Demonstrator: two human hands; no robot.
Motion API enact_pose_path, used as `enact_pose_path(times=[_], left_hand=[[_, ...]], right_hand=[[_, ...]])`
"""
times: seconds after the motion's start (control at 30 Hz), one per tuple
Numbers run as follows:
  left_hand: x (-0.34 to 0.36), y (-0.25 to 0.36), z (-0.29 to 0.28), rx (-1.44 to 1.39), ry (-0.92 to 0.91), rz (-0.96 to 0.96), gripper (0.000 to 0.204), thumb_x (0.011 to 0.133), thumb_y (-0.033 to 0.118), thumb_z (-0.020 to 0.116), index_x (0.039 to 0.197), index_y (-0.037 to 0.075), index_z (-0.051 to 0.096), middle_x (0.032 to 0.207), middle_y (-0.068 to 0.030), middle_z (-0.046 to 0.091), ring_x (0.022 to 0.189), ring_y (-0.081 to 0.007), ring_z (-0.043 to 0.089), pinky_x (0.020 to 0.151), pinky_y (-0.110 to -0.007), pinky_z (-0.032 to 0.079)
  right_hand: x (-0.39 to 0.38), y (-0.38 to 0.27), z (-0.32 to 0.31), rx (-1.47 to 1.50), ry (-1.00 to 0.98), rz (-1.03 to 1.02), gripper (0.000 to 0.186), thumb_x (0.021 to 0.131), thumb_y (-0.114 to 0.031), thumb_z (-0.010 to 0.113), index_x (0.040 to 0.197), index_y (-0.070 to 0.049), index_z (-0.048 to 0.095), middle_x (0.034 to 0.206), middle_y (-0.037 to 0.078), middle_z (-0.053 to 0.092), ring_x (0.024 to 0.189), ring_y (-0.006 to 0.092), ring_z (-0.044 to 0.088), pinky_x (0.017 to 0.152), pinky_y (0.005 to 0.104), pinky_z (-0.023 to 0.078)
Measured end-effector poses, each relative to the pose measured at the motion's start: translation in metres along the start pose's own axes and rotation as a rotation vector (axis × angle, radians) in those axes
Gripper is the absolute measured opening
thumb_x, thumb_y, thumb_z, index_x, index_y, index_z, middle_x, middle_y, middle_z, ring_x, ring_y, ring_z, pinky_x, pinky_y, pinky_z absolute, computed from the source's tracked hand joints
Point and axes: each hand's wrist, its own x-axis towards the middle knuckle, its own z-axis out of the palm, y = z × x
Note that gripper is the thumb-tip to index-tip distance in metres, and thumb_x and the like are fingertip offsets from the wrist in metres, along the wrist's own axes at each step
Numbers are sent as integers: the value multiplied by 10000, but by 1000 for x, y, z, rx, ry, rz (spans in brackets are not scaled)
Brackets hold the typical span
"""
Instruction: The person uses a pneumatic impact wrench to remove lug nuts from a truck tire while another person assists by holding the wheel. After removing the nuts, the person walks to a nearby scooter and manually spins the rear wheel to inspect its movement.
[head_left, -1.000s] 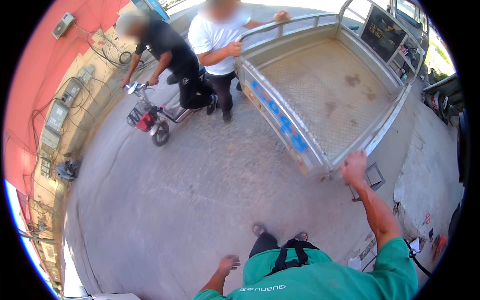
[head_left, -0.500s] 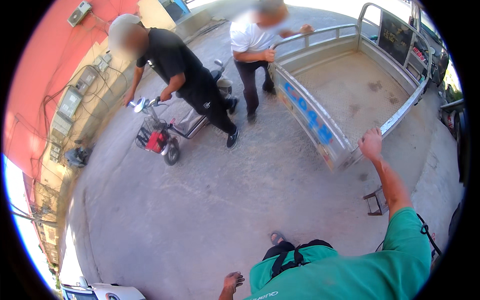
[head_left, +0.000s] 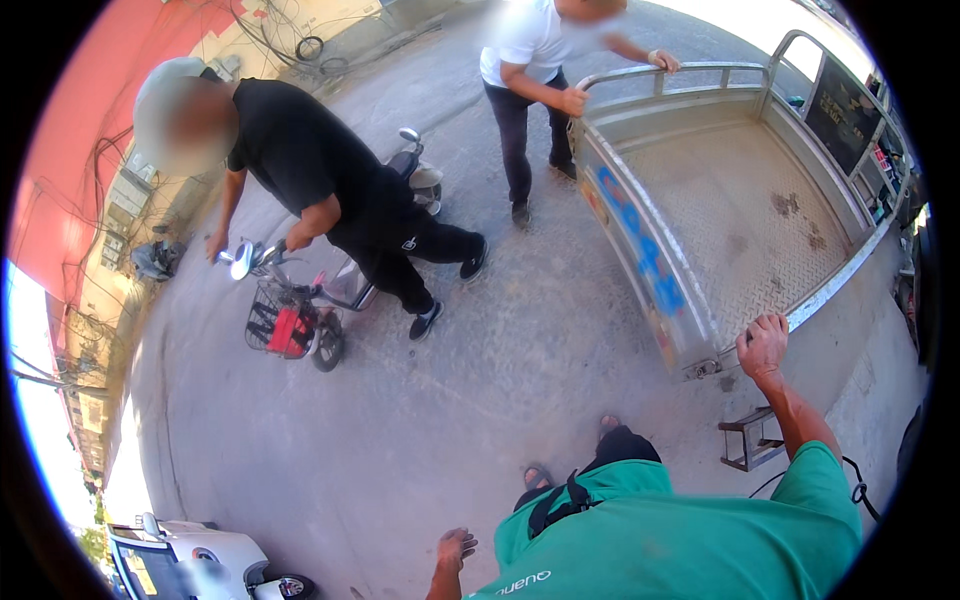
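Note:
My right hand [head_left: 762, 345] is closed on the near rim of a metal cart bed [head_left: 735, 240], which has a patterned floor, railings and blue marks painted on its near left board. My left hand [head_left: 456, 548] hangs low beside my green shirt, fingers apart and holding nothing. Across from me a person in a white shirt [head_left: 525, 55] grips the bed's far left rail with both hands. Under the bed's right corner by my right arm stands a small dark metal stool [head_left: 745, 440].
At left, a person in black [head_left: 290, 140] walks an electric scooter [head_left: 300, 320] with a red item in its basket. A pink-and-yellow wall [head_left: 80, 160] with wires and boxes runs along the left. A white vehicle [head_left: 185, 555] is at bottom left. A concrete strip [head_left: 870, 370] lies at right.
The cart bed and my right hand on it have shifted rightward in view. The person in black has advanced toward the lower left with the scooter. More of the white vehicle shows.

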Motion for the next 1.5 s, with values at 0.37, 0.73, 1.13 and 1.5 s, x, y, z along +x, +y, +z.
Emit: enact_pose_path(times=[0.37,0.73,1.13,1.5], left_hand=[[-77,17,91,-10,-9,0,475,951,279,598,1326,-4,531,1162,-159,656,1004,-276,675,822,-411,537],[-70,-33,85,-228,46,-115,440,953,293,609,1296,24,550,1146,-142,662,966,-269,683,794,-405,535],[-3,11,15,-435,129,-73,389,951,266,624,1258,35,564,1108,-139,678,947,-279,690,789,-433,543],[-8,12,57,-785,364,-211,404,945,255,630,1266,26,545,1101,-163,676,922,-305,698,749,-432,549]], right_hand=[[7,-52,19,750,-200,122,123,778,-111,692,730,-19,626,815,130,611,823,328,590,788,448,454],[19,-176,57,878,-932,-20,282,829,-245,692,902,26,714,898,205,680,866,355,667,769,419,522],[75,-289,102,715,-1057,-89,315,841,-258,687,915,48,704,870,232,699,812,331,693,746,413,532],[170,-370,223,591,-1236,-404,320,814,-274,689,859,42,704,763,198,685,726,268,679,704,416,523]])
